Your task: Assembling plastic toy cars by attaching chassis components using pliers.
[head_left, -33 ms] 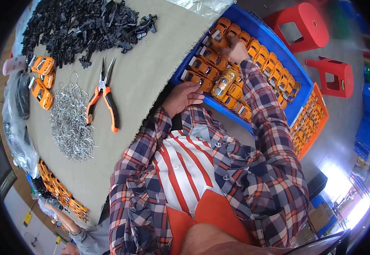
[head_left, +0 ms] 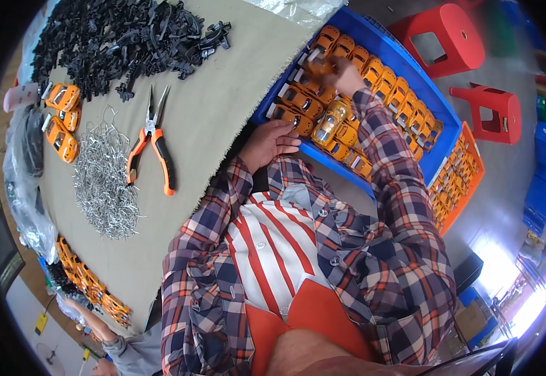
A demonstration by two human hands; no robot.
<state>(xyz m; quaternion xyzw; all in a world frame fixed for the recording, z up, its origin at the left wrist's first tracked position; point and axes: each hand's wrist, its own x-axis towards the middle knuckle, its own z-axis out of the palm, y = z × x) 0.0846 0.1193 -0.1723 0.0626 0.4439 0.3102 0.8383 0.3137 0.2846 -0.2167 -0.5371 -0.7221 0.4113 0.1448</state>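
A blue crate (head_left: pixel 451 128) holds rows of orange toy cars (head_left: pixel 298 99). My right hand (head_left: pixel 346 76) reaches in over the far left rows, its fingers closed around a toy car (head_left: pixel 317 62) that is blurred by motion. On the near left corner of the crate rests my left hand (head_left: pixel 272 144). Its fingers are stretched out and slightly bent against the rim, with nothing seen in them. Between the hands, a paler, shinier yellow toy car (head_left: pixel 327 127) lies on top of the others.
The cloth-covered table (head_left: pixel 216 94) on the left bears pliers (head_left: pixel 152 135), a heap of bent wires (head_left: pixel 104 182), black plastic parts (head_left: pixel 135 44) and a few orange cars (head_left: pixel 62 135). Red stools (head_left: pixel 464 41) and an orange crate (head_left: pixel 467 163) stand right. Another person's arm (head_left: pixel 94 319) shows lower left.
My right hand has shifted slightly to the left with the blurred toy car. My left hand stays at the crate's rim.
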